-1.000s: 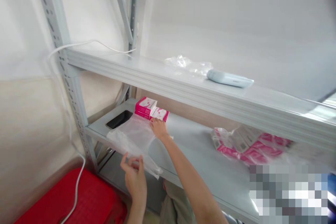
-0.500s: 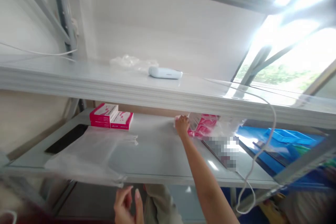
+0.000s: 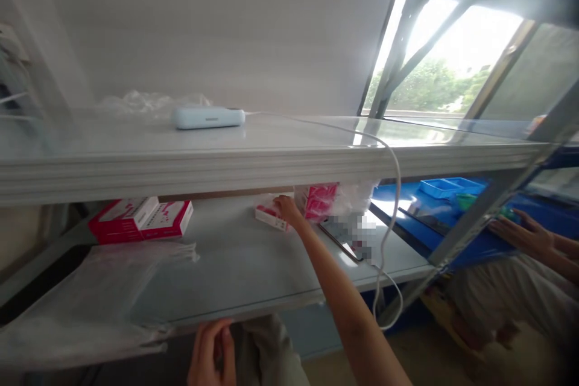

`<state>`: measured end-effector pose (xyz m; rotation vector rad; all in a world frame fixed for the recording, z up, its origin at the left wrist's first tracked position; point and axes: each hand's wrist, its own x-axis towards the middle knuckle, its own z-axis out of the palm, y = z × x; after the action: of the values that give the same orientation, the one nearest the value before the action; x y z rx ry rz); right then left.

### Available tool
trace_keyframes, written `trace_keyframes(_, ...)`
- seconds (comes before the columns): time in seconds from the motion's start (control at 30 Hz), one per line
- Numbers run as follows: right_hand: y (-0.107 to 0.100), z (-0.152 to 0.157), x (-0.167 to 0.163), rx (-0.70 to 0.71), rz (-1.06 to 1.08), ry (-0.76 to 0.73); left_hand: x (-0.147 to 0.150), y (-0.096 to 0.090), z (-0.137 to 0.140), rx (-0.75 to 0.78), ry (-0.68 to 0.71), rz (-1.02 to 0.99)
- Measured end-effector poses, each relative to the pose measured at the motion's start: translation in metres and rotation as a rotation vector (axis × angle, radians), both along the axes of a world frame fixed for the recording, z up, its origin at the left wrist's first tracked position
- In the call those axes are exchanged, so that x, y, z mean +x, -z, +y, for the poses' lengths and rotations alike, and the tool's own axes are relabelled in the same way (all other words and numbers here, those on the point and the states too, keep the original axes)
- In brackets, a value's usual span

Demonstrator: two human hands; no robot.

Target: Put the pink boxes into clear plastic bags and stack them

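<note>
My right hand (image 3: 284, 207) reaches to the back of the lower shelf, its fingers closed on the end of a small red-and-white box (image 3: 266, 216). Right beside it sits a clear plastic bag (image 3: 355, 198) with pink-red boxes (image 3: 320, 200) inside. My left hand (image 3: 211, 353) hangs at the shelf's front edge, fingers loosely curled and thumb apart, holding nothing. Left of it, a flat translucent plastic bag (image 3: 94, 289) droops over the edge. Behind that bag stand stacked pink-and-white boxes (image 3: 136, 221).
A pale blue device (image 3: 209, 118) and crumpled plastic (image 3: 149, 104) lie on the upper shelf. A white cable (image 3: 394, 193) hangs down at the right. A dark flat object (image 3: 45, 274) lies at the left. Another person's hands (image 3: 527, 232) are at a blue table with a blue tray (image 3: 452, 187).
The view has swung right, bringing the other person's hands into sight. A small box now shows under my right hand, apart from the bagged boxes. My left fingers have curled in.
</note>
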<state>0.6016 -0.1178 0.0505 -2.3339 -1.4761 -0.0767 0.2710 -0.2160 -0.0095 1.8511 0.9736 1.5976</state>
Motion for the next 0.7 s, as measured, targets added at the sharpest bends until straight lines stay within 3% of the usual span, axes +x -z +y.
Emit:
trace_keyframes(0.2,0.005,-0.055,-0.050,0.059,0.140,-0.384,0.027,-0.032,0.039,0.193,-0.055,0.337)
trace_keyframes(0.33,0.016,-0.087,-0.088,0.211,0.252,-0.529,0.065,-0.048,0.064,0.327,0.205,0.655)
trace_keyframes(0.47,0.018,-0.109,-0.100,0.297,0.272,-0.549,0.081,-0.061,0.065,0.397,0.245,0.912)
trace_keyframes(0.57,0.019,-0.122,-0.093,0.408,0.333,-0.443,0.070,-0.065,0.063,0.389,0.131,0.898)
trace_keyframes(0.7,0.036,-0.140,-0.084,0.810,0.688,0.080,0.036,-0.054,0.065,0.104,-0.287,0.620)
